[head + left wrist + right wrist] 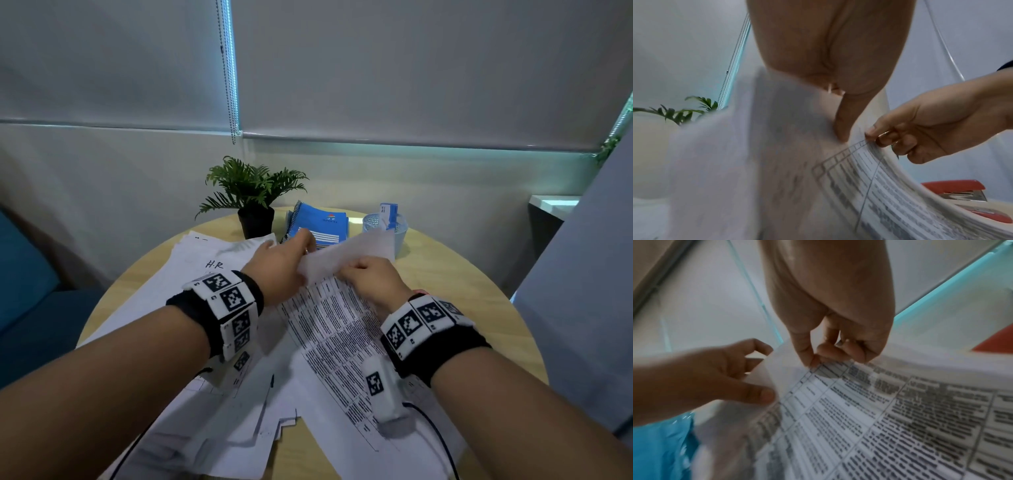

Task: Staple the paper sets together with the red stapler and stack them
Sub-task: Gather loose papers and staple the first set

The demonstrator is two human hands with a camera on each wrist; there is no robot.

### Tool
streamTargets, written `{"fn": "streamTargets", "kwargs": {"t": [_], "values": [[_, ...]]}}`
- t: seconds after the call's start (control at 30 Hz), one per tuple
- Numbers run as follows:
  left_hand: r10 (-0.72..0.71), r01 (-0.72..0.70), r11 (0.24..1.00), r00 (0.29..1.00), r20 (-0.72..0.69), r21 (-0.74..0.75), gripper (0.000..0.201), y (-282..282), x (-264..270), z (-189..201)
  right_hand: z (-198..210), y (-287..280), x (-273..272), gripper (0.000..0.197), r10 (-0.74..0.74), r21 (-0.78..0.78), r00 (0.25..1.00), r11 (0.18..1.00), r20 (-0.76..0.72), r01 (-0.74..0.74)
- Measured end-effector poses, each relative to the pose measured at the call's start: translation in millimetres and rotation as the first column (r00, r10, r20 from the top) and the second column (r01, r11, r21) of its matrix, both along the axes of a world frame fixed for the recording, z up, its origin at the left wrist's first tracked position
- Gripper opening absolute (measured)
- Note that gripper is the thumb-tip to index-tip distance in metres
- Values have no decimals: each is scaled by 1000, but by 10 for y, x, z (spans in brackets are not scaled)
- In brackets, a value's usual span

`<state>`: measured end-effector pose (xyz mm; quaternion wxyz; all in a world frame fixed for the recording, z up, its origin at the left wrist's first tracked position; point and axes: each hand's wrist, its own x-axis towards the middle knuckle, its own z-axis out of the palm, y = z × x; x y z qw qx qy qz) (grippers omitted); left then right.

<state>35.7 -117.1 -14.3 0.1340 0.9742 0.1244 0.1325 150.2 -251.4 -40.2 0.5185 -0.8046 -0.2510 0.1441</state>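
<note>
Grey roller blinds [411, 68] hang behind a round wooden table [462, 281], blue sofa [24, 281] at left.

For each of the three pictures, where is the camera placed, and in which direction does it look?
Head: on the head, looking forward and down at the round table; both forearms, left hand and right hand show.
Left wrist: under the left hand, looking along it at the lifted sheet; red stapler beyond.
Right wrist: under the right hand, facing the printed paper set.
Shared: all show both hands and the papers.
</note>
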Motion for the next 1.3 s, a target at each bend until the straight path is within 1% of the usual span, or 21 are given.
{"fn": "streamTargets", "kwargs": {"t": [0.07,0.1,0.17,0.23,0.3,0.33,0.4,0.5,0.53,0.57,0.6,0.63,0.7,0.73,0.77,0.83,0.97,1.03,1.1,1.23,1.3], "values": [[127,-125,990,992,-27,71,50,16,5,4,17,6,-78,6,-3,29,999,1000,50,2],[160,-155,983,986,-39,100,49,5,17,3,5,18,-114,5,-12,40,997,999,77,9],[163,-158,980,986,-39,119,39,-56,54,-19,-36,53,-174,7,-33,41,989,999,141,27],[165,-166,984,986,20,72,30,-129,101,-63,-87,96,-221,10,-47,23,978,999,202,43],[195,-195,981,978,78,-4,33,-169,139,-94,-133,115,-262,9,-61,11,957,998,283,60],[211,-209,978,973,96,-27,35,-167,149,-101,-145,110,-282,10,-67,2,936,998,345,70],[233,-227,972,965,122,-59,37,-141,150,-91,-156,85,-322,12,-57,-32,871,996,488,83],[233,-224,972,963,138,-74,40,-102,151,-83,-140,34,-365,16,24,-132,729,987,684,91],[229,-220,972,963,141,-77,40,-99,148,-88,-128,24,-368,18,64,-171,691,981,720,87],[227,-217,973,964,142,-79,39,-96,144,-95,-110,18,-366,19,92,-195,674,978,733,79],[223,-214,974,965,141,-76,39,-96,137,-101,-86,12,-359,18,99,-196,684,978,722,65],[220,-213,975,966,136,-65,39,-96,131,-108,-59,8,-336,15,89,-176,730,983,678,44],[214,-212,977,969,124,-31,38,-102,119,-114,27,-10,-264,10,48,-83,864,996,501,-7],[211,-211,977,970,120,-15,37,-106,114,-113,75,-22,-231,8,45,-53,919,998,392,-26],[204,-205,979,972,115,-2,34,-111,111,-103,128,-38,-213,8,55,-46,954,998,294,-43],[190,-192,981,977,96,4,29,-115,101,-72,208,-57,-185,11,81,-60,981,996,175,-71],[147,-149,989,986,79,9,35,-95,108,-55,246,-36,-168,14,85,-78,992,994,90,-78],[119,-120,993,989,89,5,33,-95,107,-58,207,-20,-163,16,79,-41,995,996,61,-77],[117,-117,993,988,100,-8,35,-93,99,-57,167,-2,-184,15,69,-3,995,998,74,-69],[180,-166,981,972,148,-100,41,-93,117,-31,89,41,-256,21,24,61,969,997,244,-40],[203,-183,971,971,126,-155,52,-79,139,-8,35,62,-283,22,4,87,942,996,337,-35]]}}
